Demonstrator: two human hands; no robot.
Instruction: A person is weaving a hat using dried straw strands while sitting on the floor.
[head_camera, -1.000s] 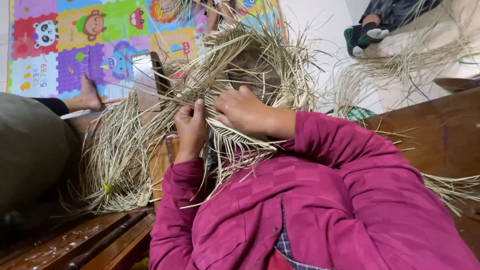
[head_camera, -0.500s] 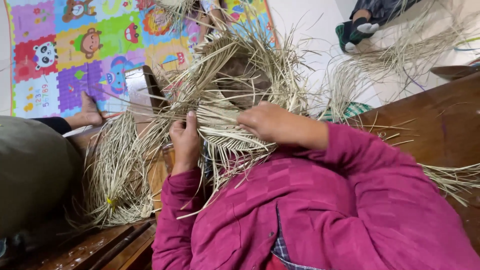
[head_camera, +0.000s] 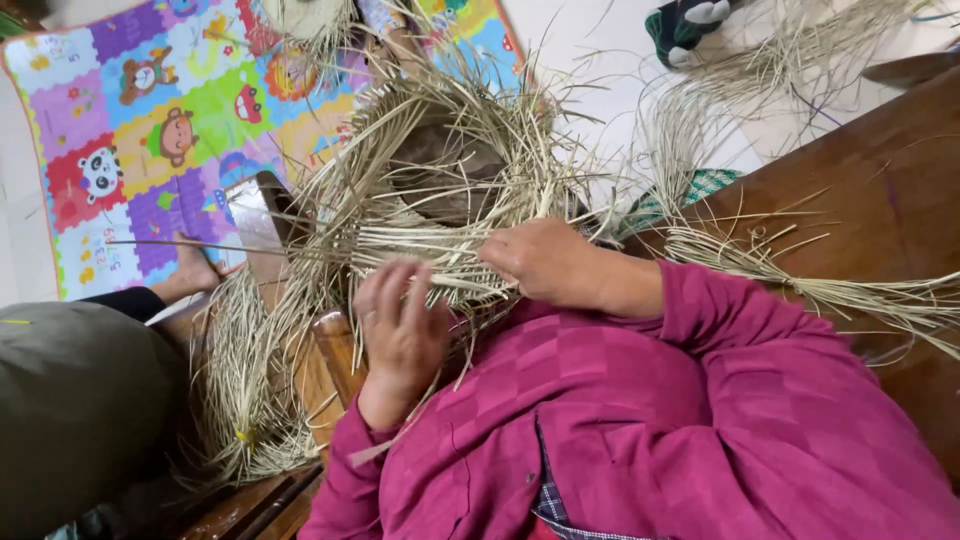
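Bench: I see dark brown wooden bench (head_camera: 850, 190) at 3 o'clock.
On bench: loose straw strands (head_camera: 800, 275) lie across it.
Floor: pale floor (head_camera: 590, 50) at 12 o'clock.
On floor: colourful puzzle mat (head_camera: 150, 130) at 10 o'clock, scattered straw (head_camera: 760, 70) at 1 o'clock.
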